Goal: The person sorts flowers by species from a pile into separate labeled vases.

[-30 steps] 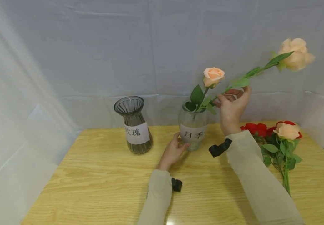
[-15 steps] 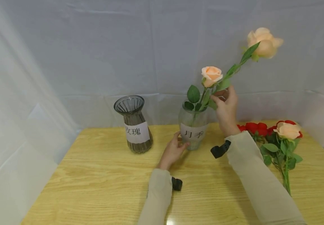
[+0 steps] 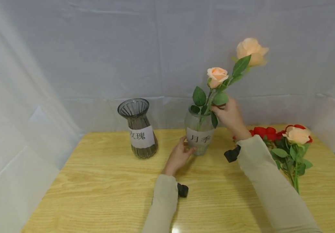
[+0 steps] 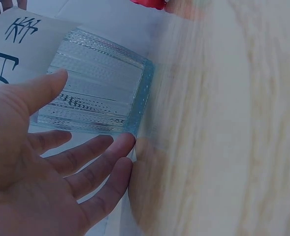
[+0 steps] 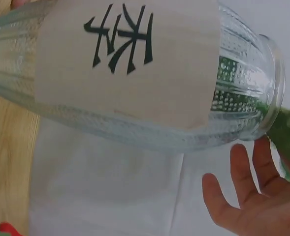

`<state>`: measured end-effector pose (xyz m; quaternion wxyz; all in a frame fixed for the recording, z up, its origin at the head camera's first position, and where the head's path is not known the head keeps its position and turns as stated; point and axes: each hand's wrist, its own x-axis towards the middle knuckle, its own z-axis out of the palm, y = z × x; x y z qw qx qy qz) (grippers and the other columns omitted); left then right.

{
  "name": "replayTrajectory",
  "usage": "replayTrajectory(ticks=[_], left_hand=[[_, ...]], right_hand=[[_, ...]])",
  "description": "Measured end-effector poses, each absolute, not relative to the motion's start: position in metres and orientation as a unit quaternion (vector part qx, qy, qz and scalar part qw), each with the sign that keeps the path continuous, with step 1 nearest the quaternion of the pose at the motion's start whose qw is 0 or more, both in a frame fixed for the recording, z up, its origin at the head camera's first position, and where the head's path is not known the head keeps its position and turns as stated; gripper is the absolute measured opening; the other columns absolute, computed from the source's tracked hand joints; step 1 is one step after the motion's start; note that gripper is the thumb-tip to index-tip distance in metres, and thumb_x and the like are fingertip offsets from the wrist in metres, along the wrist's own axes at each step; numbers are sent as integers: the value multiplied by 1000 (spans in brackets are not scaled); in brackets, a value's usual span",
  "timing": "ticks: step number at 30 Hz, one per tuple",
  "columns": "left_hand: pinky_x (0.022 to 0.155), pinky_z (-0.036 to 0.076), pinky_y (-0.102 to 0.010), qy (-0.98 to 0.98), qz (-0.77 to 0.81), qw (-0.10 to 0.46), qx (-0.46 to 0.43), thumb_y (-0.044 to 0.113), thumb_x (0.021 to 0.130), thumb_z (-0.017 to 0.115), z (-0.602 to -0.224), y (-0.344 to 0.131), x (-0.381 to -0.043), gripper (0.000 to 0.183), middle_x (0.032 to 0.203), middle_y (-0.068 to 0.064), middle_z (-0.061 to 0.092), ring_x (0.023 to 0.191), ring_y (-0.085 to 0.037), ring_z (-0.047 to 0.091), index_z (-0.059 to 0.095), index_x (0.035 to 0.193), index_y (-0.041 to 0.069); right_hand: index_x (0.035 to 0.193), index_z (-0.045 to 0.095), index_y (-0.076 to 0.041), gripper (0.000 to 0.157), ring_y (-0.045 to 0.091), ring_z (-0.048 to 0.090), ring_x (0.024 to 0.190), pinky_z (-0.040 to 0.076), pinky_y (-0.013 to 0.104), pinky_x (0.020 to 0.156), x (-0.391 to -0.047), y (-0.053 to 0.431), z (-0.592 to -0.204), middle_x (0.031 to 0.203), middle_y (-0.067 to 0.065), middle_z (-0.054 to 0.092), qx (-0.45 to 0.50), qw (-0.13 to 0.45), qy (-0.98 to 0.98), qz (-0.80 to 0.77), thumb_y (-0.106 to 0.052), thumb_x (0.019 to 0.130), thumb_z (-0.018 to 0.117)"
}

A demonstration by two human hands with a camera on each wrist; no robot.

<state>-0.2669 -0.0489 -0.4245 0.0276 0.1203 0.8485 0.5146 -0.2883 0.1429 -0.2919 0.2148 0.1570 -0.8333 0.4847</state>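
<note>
My right hand [image 3: 232, 118] pinches the stem of a peach rose [image 3: 251, 51] just above the rim of the clear glass vase [image 3: 200, 123]. The flower leans right, and its lower stem dips into the vase mouth. Another peach rose [image 3: 217, 77] stands in the same vase. Low on the vase, my left hand [image 3: 179, 158] rests at its left side, thumb toward the front. In the left wrist view its fingers [image 4: 93, 169] are spread and only slightly bent beside the base. Leaves partly hide the right fingertips; the right wrist view shows several fingers [image 5: 243, 172] near the rim.
A grey ribbed vase [image 3: 144, 152] with a white paper label stands to the left. On the right of the wooden table [image 3: 103, 194] lie red flowers [image 3: 264, 132] and one peach rose [image 3: 297, 135] with leafy stems. A white cloth [image 3: 112, 58] hangs behind.
My right hand has swung the peach rose leftward and more upright, then lowered it, bringing its stem down into the clear vase. The left hand stays at the vase.
</note>
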Motion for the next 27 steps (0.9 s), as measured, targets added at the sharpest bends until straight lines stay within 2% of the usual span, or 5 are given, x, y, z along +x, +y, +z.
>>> replayTrajectory(ticks=[11, 15, 19, 23, 27], left_hand=[[97, 51, -49, 851, 510, 24, 121, 25, 103, 63, -426, -46, -266, 68, 141, -26, 54, 116, -37, 62, 31, 155, -4], [96, 52, -49, 852, 508, 22, 122, 26, 103, 63, -425, -45, -266, 68, 141, -25, 55, 115, -36, 62, 30, 155, -3], [98, 50, -49, 849, 514, 23, 121, 26, 103, 63, -424, -45, -266, 68, 141, -25, 55, 117, -37, 61, 30, 155, -3], [98, 50, -49, 849, 514, 23, 123, 26, 103, 63, -424, -45, -265, 68, 141, -25, 54, 117, -37, 61, 30, 155, -3], [98, 51, -49, 848, 515, 22, 124, 25, 103, 63, -424, -45, -265, 68, 140, -25, 55, 116, -37, 61, 30, 155, -4]], right_hand=[[136, 51, 11, 43, 42, 50, 125, 42, 56, 105, -281, 161, -292, 136, 27, 51, 143, 115, -854, 487, -18, 104, 58], [132, 53, 7, 40, 27, 55, 113, 47, 37, 94, -280, 166, -302, 125, 16, 59, 130, 165, -818, 536, -16, 101, 62], [107, 62, -2, 9, 11, 59, 90, 50, 22, 79, -279, 167, -307, 100, -1, 63, 148, 222, -708, 653, -5, 98, 61], [89, 66, -12, 13, 11, 61, 80, 55, 24, 78, -278, 163, -302, 85, -5, 64, 136, 265, -628, 719, -9, 100, 62], [102, 73, -3, 14, 10, 60, 78, 52, 23, 75, -278, 157, -294, 83, -9, 66, 91, 295, -653, 692, -15, 100, 67]])
